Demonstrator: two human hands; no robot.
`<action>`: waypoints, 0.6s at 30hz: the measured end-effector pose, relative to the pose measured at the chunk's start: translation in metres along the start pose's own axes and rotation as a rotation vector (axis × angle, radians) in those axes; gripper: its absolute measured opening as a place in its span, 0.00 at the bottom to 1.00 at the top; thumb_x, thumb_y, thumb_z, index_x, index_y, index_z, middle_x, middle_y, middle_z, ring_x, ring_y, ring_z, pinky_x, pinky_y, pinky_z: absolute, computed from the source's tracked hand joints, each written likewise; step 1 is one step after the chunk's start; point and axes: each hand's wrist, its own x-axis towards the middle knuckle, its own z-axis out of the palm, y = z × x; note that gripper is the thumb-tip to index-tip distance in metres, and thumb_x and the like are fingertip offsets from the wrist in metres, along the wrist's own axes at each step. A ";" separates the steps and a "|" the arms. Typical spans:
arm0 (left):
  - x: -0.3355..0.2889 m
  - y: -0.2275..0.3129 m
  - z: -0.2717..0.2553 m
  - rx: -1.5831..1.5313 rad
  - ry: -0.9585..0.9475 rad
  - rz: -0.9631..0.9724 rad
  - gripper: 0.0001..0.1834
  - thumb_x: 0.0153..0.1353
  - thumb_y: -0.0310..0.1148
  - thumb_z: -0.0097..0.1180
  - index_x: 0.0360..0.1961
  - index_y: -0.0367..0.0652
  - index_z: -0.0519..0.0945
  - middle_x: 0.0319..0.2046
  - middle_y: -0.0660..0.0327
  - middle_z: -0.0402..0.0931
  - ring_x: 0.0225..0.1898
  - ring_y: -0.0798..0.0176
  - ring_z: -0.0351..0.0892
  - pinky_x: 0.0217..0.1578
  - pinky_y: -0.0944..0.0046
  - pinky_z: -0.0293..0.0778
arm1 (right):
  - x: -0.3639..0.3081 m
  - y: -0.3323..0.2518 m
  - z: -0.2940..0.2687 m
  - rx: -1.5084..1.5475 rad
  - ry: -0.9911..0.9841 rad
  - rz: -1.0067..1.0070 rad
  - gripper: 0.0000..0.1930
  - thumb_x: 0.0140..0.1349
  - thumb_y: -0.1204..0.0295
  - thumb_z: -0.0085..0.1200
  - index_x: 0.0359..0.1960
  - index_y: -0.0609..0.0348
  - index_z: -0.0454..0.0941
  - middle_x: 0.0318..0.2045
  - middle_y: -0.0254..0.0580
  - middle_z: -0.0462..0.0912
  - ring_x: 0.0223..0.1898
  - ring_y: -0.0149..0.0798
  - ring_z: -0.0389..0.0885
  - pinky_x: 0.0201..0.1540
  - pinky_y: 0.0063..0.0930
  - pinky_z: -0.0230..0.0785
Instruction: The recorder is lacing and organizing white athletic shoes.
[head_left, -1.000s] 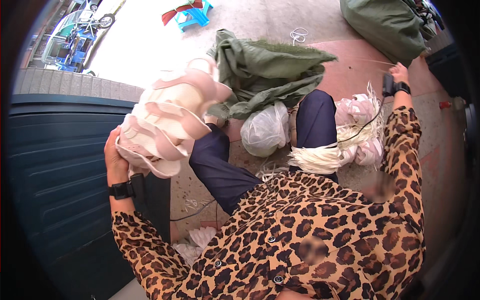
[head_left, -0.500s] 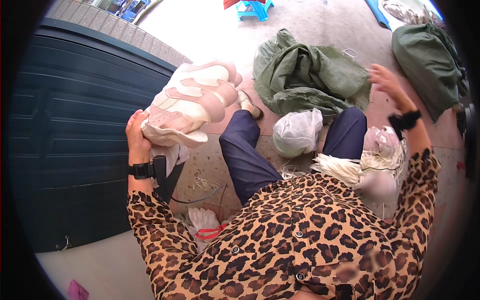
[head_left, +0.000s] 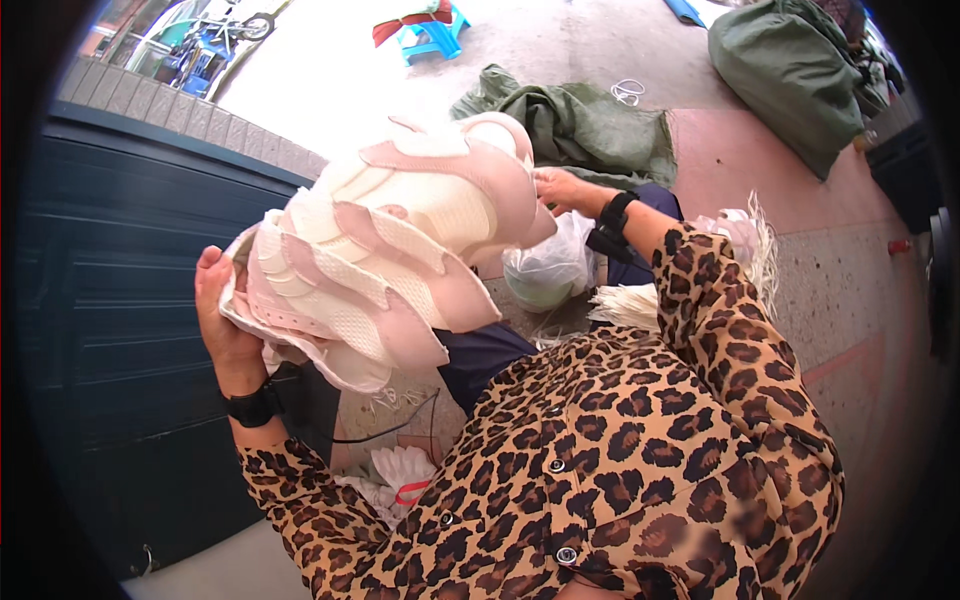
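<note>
A stack of pink and cream shoe uppers [head_left: 400, 230], with mesh panels and overlapping curved toes, is held up in front of me at the left. My left hand [head_left: 225, 330] grips its left end, thumb and fingers closed round the edge. At the far right end, my right hand [head_left: 572, 190] holds the edge of the stack; some of its fingertips are hidden behind the uppers. Below the right hand sits a white plastic bag [head_left: 550, 265] with something rounded inside.
A dark blue panelled door [head_left: 130, 300] stands at the left. Green sacks lie ahead, one crumpled [head_left: 590, 125] and one full [head_left: 785, 75]. White strips [head_left: 628, 305] lie by my right leg; pale cloth with a red band [head_left: 395, 480] is low left. A blue stool [head_left: 432, 40] stands far off.
My right hand has come in from the right and taken hold of the stack's far end. The stack is raised nearer to me and looks larger. The view has turned somewhat.
</note>
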 end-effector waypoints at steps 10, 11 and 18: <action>-0.012 0.018 0.054 0.179 -0.189 0.104 0.10 0.58 0.32 0.52 0.40 0.41 0.73 0.39 0.54 0.77 0.41 0.62 0.76 0.44 0.62 0.72 | 0.078 0.045 0.081 0.661 0.016 -0.060 0.34 0.61 0.43 0.41 0.61 0.52 0.56 0.55 0.50 0.65 0.53 0.47 0.67 0.50 0.48 0.65; -0.013 0.019 0.055 0.255 -0.152 0.116 0.11 0.57 0.32 0.52 0.40 0.41 0.74 0.39 0.56 0.77 0.40 0.63 0.76 0.44 0.63 0.72 | 0.081 0.044 0.078 0.639 0.014 -0.152 0.34 0.61 0.42 0.40 0.61 0.51 0.57 0.55 0.49 0.65 0.54 0.47 0.66 0.51 0.48 0.64; -0.005 0.016 0.055 0.006 -0.086 -0.109 0.10 0.55 0.29 0.54 0.38 0.42 0.72 0.37 0.56 0.76 0.41 0.61 0.76 0.45 0.63 0.72 | 0.070 0.049 0.109 1.041 0.111 0.356 0.43 0.56 0.36 0.43 0.66 0.49 0.47 0.64 0.56 0.51 0.60 0.53 0.60 0.54 0.53 0.62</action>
